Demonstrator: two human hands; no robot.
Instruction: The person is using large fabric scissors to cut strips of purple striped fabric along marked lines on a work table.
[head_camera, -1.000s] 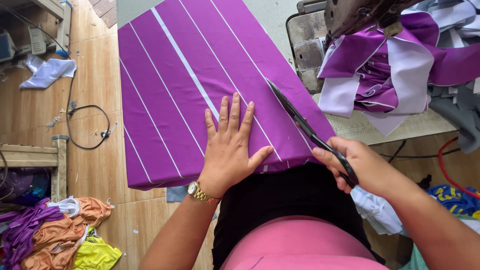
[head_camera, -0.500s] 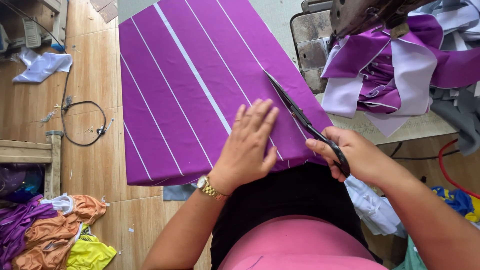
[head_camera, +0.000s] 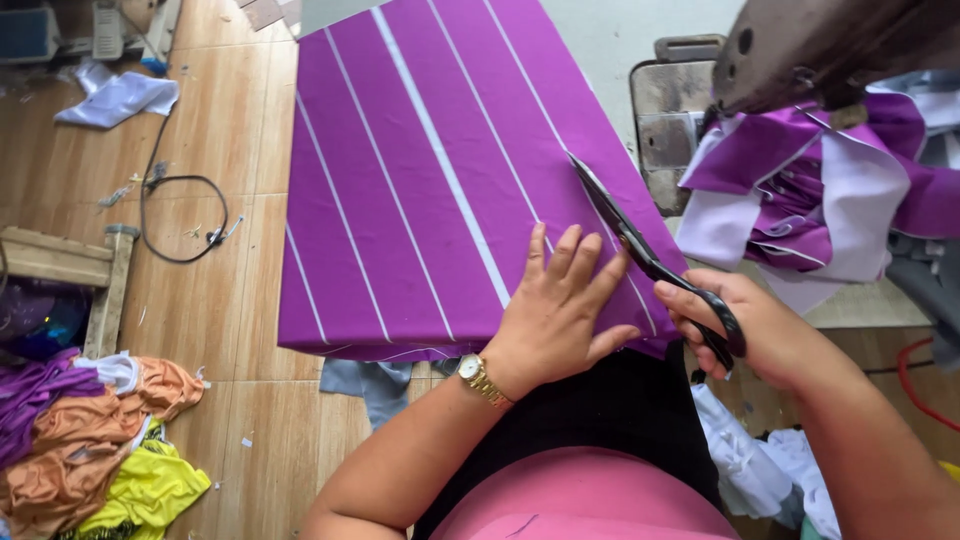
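On purple striped fabric (head_camera: 420, 180): flat left hand (head_camera: 560, 310), right hand (head_camera: 760, 330) gripping scissors (head_camera: 640, 250).

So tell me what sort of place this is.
Probably a small sewing or tailoring workshop. The right hand holds black-handled scissors on purple white-striped cloth, cut purple and white fabric pieces are piled nearby, and colourful scraps lie on the wooden floor.

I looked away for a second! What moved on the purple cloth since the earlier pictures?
The left hand slid right across the cloth, toward the scissors, and now presses flat beside the blades. The right hand kept its grip on the black handles, blades lying along the cloth's right edge. The cloth and the scrap pile stayed put.
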